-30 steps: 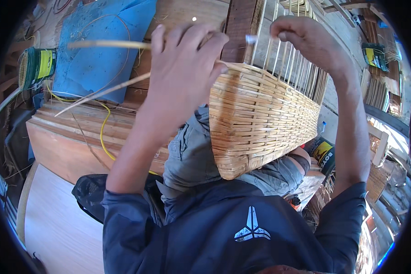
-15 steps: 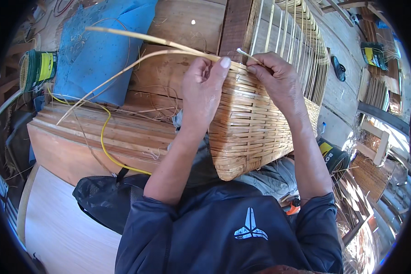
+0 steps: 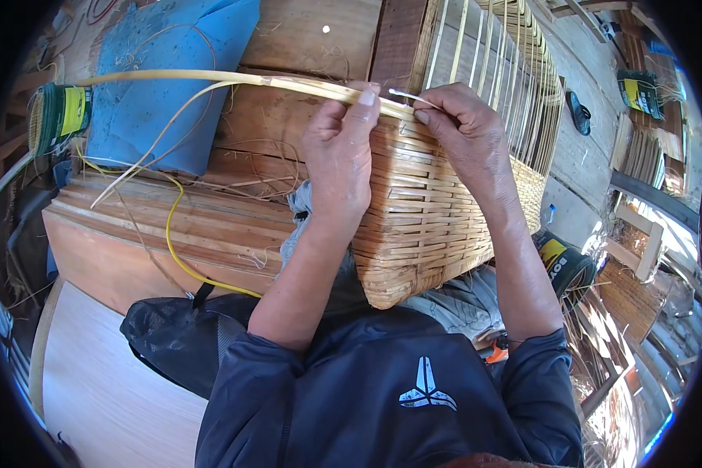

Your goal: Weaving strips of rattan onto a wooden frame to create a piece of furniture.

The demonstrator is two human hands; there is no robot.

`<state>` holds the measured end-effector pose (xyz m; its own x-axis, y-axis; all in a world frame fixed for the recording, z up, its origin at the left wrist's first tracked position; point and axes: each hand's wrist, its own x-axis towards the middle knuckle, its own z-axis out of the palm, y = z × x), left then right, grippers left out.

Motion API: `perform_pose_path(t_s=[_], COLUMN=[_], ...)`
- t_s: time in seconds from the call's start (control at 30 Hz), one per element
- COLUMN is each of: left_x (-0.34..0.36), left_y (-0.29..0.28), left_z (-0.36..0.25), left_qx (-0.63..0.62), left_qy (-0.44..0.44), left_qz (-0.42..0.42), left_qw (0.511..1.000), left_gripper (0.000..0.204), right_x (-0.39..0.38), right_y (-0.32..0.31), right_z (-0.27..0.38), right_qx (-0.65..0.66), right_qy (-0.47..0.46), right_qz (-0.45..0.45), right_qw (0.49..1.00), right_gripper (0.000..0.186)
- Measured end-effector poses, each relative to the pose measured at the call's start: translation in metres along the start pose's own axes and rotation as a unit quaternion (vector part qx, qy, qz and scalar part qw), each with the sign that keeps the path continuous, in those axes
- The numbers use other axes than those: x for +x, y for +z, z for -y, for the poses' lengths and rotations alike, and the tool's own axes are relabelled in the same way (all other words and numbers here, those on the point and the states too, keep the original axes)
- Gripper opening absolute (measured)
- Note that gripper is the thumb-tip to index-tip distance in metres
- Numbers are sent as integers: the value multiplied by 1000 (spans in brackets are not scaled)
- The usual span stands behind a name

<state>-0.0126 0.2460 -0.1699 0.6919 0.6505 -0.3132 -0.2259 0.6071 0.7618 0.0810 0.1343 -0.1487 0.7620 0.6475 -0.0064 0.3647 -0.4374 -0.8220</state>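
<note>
A half-woven rattan basket (image 3: 425, 210) leans in front of me, its lower part closely woven and bare upright stakes (image 3: 483, 54) showing beyond. At its left corner my left hand (image 3: 339, 152) is closed, thumb and fingers pinching long pale rattan strips (image 3: 171, 76) that trail off to the left. One thinner strip curves down toward the bench. My right hand (image 3: 468, 136) pinches the strip at the top edge of the weave. A short pale strip end (image 3: 402, 94) sticks out from its fingertips toward the left hand.
A dark wooden post (image 3: 398, 54) stands against the basket. On the left are a blue sheet (image 3: 171, 86), a yellow cord (image 3: 171, 234), stacked boards (image 3: 156, 257) and a green tub (image 3: 58, 117). At right are a sandal (image 3: 578, 115) and another tub (image 3: 561, 265).
My left hand has shifted slightly left and down. The long strip has slid leftward and now lies flatter. My right hand keeps its pinch near the basket's edge, slightly lower.
</note>
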Motion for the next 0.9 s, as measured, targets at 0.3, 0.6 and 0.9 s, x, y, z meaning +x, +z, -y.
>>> perform_pose_path(t_s=[0.3,0.6,0.9], left_x=[7,3,-1], left_y=[-6,-10,-8], left_z=[3,9,10], left_qx=[31,8,-11], left_qy=[-20,8,50], left_qz=[-53,-68,-21], left_qw=[998,998,998], left_gripper=[25,21,18], right_x=[-1,1,0], right_y=[3,-2,-2], right_z=[-2,-4,-5], right_qx=[59,10,22], right_qy=[33,-9,-13], right_qz=[-10,23,20], right_qw=[998,1000,999], right_gripper=[12,12,12])
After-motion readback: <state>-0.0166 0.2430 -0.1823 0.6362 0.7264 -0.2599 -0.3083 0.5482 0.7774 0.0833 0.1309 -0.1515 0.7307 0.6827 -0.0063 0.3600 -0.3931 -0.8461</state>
